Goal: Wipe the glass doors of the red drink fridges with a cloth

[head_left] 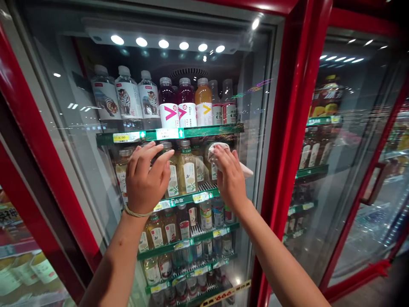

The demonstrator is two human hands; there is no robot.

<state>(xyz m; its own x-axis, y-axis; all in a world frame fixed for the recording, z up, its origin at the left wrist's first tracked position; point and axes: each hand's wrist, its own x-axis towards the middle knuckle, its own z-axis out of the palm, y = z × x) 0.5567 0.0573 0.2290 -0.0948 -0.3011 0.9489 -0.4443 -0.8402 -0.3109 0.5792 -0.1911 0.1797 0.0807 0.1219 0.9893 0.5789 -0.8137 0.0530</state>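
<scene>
1. Glass door (79,128) of the drinks fridge stands closed in front of the person, and both hands touch it. It looks stiff, smooth and probably slippery. It is best pressed evenly, since glass is fragile under a hard knock.
2. The left hand (145,179), a thin wristband (137,212) at its wrist, rests on the pane with fingers released and spread, grasping nothing.
3. Bottles (187,170) stand on shelves behind the glass, between the two hands.
4. The cloth (217,150) is white, soft and light, likely limp. It is bunched against the pane, one end trailing out to the right.
5. The right hand (231,181) covers it, fingers curled over the bunch and pinning it, which seems the surest hold.
6. A red frame (287,140) separates this from the neighbouring door (351,170).
</scene>
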